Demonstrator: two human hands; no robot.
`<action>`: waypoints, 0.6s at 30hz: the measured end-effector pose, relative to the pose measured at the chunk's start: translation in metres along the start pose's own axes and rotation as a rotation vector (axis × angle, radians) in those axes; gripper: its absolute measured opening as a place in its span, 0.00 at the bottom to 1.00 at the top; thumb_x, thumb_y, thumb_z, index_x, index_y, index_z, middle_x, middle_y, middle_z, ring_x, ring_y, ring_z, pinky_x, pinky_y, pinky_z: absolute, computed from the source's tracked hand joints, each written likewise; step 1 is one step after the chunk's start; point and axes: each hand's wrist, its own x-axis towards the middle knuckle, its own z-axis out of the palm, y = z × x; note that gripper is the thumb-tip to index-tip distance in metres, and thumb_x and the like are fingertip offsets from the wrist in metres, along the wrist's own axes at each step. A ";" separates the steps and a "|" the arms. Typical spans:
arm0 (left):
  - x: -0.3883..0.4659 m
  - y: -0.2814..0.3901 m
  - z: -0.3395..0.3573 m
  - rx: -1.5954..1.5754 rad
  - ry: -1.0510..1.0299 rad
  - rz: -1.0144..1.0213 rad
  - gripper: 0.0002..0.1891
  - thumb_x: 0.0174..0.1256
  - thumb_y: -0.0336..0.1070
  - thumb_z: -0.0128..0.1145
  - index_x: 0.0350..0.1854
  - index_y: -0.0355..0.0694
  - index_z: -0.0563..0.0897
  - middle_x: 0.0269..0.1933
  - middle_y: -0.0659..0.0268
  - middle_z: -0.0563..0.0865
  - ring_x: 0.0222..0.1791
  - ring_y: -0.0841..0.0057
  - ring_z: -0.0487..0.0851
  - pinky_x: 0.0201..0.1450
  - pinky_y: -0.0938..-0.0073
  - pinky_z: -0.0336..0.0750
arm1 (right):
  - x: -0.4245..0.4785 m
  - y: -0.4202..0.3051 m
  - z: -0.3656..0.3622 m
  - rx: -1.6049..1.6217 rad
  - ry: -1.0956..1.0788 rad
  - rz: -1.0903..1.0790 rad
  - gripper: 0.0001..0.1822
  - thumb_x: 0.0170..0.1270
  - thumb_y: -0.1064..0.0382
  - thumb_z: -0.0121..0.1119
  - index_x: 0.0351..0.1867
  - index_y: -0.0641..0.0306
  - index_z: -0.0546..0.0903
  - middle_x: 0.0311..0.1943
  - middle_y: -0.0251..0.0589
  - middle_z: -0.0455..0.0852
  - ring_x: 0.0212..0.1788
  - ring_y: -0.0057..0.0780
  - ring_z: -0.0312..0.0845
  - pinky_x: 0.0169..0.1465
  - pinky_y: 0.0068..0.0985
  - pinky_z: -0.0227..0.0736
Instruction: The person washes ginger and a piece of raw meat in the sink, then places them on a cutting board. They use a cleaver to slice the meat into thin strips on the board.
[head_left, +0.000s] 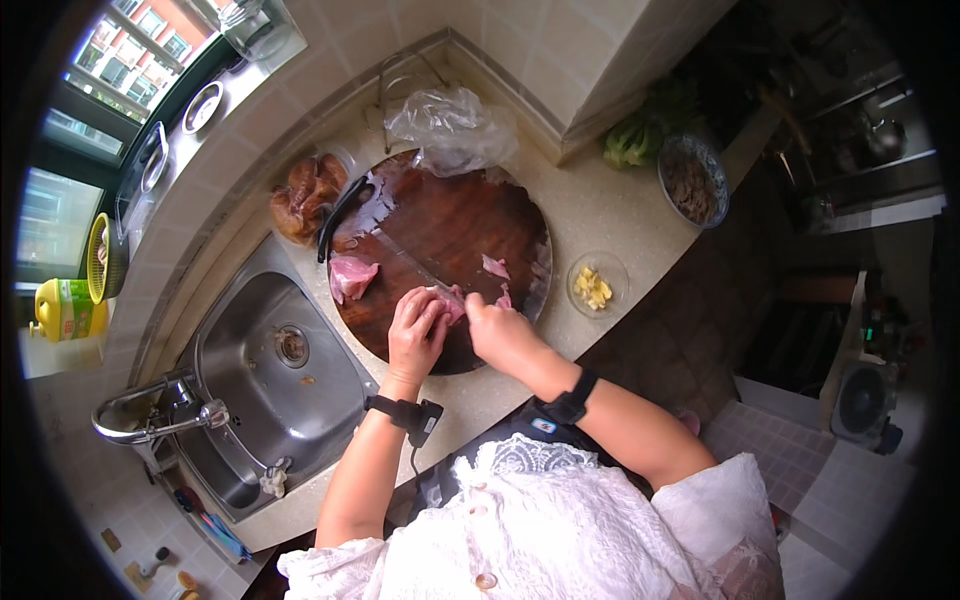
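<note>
On the round wooden chopping board (480, 217), my left hand (415, 334) presses a piece of raw pink meat (451, 306) with bent fingers. My right hand (504, 336) grips a knife (412, 260), whose handle is hidden in the fist. The blade reaches away to the upper left, against the meat. A larger chunk of raw meat (352, 278) lies near the board's left edge. Two small cut bits show to the right, one a meat strip (495, 265) and the other a scrap (505, 298) close to my right hand.
A black-handled tool (343, 214) rests across the board's left rim. Beyond are a clear plastic bag (454, 127) and bagged brown food (306, 196). Right stand a glass bowl of yellow pieces (592, 287), a bowl of brown food (691, 182) and leafy greens (632, 141). A steel sink (262, 390) lies left.
</note>
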 end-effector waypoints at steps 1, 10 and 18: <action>0.000 0.000 0.000 -0.001 0.010 0.000 0.12 0.47 0.23 0.65 0.37 0.34 0.82 0.46 0.55 0.81 0.50 0.54 0.79 0.54 0.61 0.74 | -0.003 0.009 0.001 0.094 0.024 0.019 0.08 0.61 0.67 0.50 0.37 0.69 0.68 0.23 0.61 0.82 0.30 0.58 0.81 0.32 0.49 0.76; -0.003 0.000 0.000 0.040 0.046 0.016 0.12 0.49 0.24 0.64 0.38 0.35 0.82 0.45 0.56 0.81 0.48 0.55 0.79 0.51 0.61 0.75 | -0.049 0.031 -0.018 -0.008 0.037 -0.135 0.06 0.62 0.69 0.49 0.37 0.68 0.68 0.19 0.56 0.80 0.23 0.53 0.80 0.25 0.44 0.76; -0.004 0.000 0.000 0.043 0.032 0.014 0.13 0.48 0.22 0.63 0.39 0.32 0.81 0.46 0.53 0.80 0.48 0.53 0.78 0.52 0.61 0.75 | -0.053 0.024 -0.026 -0.075 -0.041 -0.167 0.05 0.61 0.70 0.47 0.37 0.69 0.68 0.17 0.53 0.80 0.24 0.50 0.82 0.24 0.41 0.77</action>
